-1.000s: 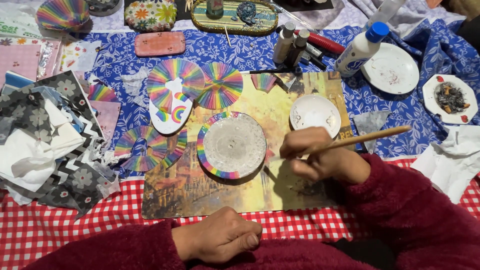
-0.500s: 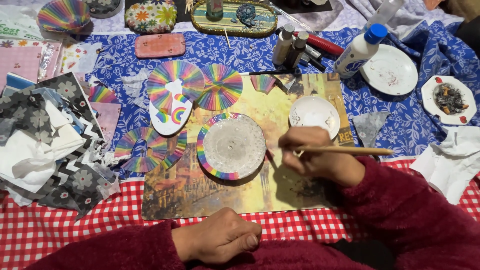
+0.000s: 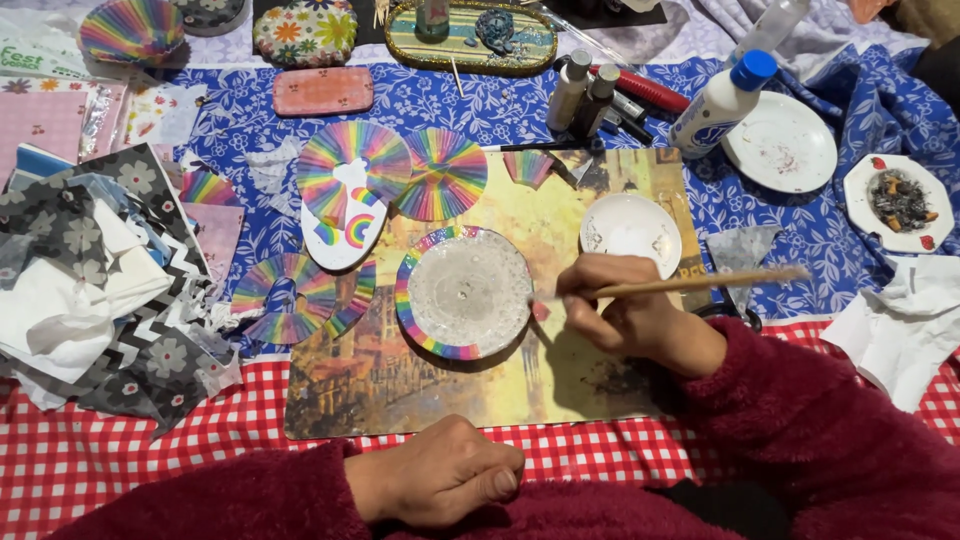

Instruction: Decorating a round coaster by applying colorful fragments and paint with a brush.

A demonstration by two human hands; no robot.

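The round glass plate (image 3: 468,292), ringed with rainbow-striped paper, lay on the yellow picture mat (image 3: 520,385) in the middle of the table, and the brush (image 3: 690,285), which a second earlier had slanted upward in the right hand (image 3: 625,315), now lay almost level with its tip at the plate's right rim, so the work had moved to that edge. The right fingers were pinched around the thin wooden handle, while the left hand (image 3: 440,475) stayed curled in a loose, empty fist on the red checked cloth (image 3: 120,460). Pleated rainbow paper fans (image 3: 440,175) and a smooth white saucer (image 3: 630,228) lay nearby.
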